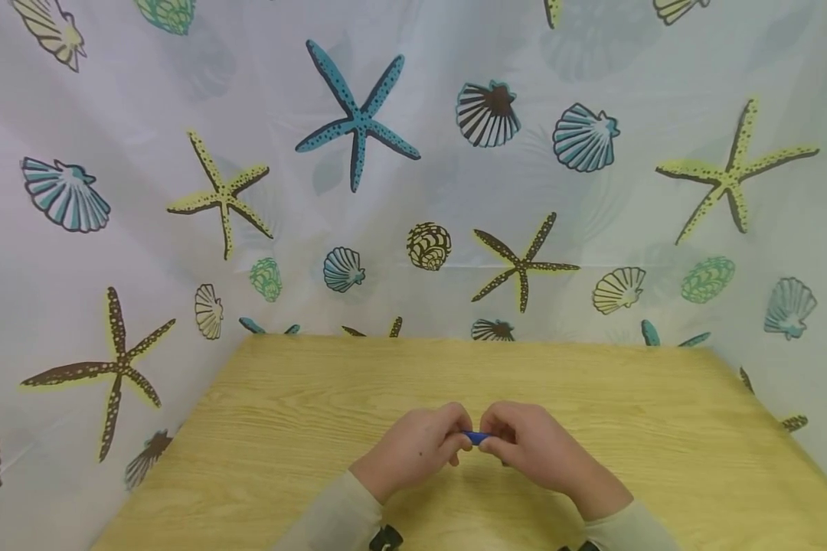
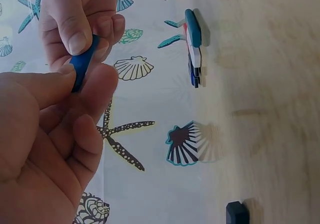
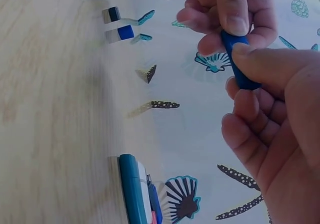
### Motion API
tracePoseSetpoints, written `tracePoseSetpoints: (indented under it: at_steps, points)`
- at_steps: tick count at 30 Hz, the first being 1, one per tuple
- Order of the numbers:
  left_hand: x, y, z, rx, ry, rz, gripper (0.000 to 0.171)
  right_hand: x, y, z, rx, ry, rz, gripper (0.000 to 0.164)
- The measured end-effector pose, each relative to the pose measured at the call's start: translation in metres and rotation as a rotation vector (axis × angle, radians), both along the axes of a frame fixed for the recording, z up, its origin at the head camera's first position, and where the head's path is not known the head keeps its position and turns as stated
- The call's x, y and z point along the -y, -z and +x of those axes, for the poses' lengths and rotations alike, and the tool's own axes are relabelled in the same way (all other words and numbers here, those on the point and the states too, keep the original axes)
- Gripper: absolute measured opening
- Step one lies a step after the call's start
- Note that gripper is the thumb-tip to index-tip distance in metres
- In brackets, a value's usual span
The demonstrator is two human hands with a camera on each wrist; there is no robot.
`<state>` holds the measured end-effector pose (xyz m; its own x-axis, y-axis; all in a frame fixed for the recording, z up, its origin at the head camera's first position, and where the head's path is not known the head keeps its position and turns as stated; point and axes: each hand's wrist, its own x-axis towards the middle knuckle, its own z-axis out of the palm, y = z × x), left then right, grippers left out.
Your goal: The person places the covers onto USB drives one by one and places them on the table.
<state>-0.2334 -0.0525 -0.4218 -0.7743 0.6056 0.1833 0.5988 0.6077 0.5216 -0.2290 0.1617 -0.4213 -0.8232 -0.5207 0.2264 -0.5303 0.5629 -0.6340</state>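
Both hands meet over the wooden table, holding one small, slim blue piece (image 1: 475,438) between them. My left hand (image 1: 423,444) pinches one end with thumb and fingers. At the other end, my right hand (image 1: 534,444) pinches it the same way. In the left wrist view the blue piece (image 2: 84,66) looks smooth and short, slanting between the two thumbs. The right wrist view shows the blue piece (image 3: 240,61) with both thumbs pressed on its face. Fingers cover its ends, and I cannot tell its exact kind.
The wooden table (image 1: 317,383) meets a hanging sheet (image 1: 413,184) printed with shells and starfish. A long teal-and-white item (image 2: 193,31) lies on the table. A small dark block (image 2: 237,213), a blue-and-white block (image 3: 125,32) and another dark block (image 3: 114,13) also show.
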Motion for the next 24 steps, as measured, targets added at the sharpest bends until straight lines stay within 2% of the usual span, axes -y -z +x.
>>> tracePoseSetpoints:
  at_steps: [3, 7, 10, 14, 18, 24]
  points:
    - [-0.002, 0.0, -0.001, -0.051, 0.009, -0.025, 0.008, -0.002, 0.0, -0.001, -0.006, -0.001, 0.003, 0.008]
    - [-0.002, 0.002, -0.004, -0.154, 0.011, -0.073, 0.011, -0.002, 0.002, -0.005, -0.064, -0.024, 0.031, 0.009]
    - [-0.001, 0.003, -0.004, -0.188, -0.001, -0.09, 0.013, -0.005, 0.003, -0.006, -0.065, -0.035, 0.031, 0.009]
    - [0.001, 0.004, -0.004, -0.161, -0.013, -0.079, 0.014, -0.011, 0.007, -0.009, -0.026, -0.019, 0.009, 0.005]
    - [0.006, 0.003, -0.005, -0.13, -0.039, -0.07, 0.015, -0.018, 0.01, -0.012, -0.015, 0.038, 0.011, 0.004]
    - [0.01, 0.0, -0.009, -0.108, -0.067, -0.076, 0.014, -0.029, 0.013, -0.018, 0.007, 0.086, 0.079, 0.007]
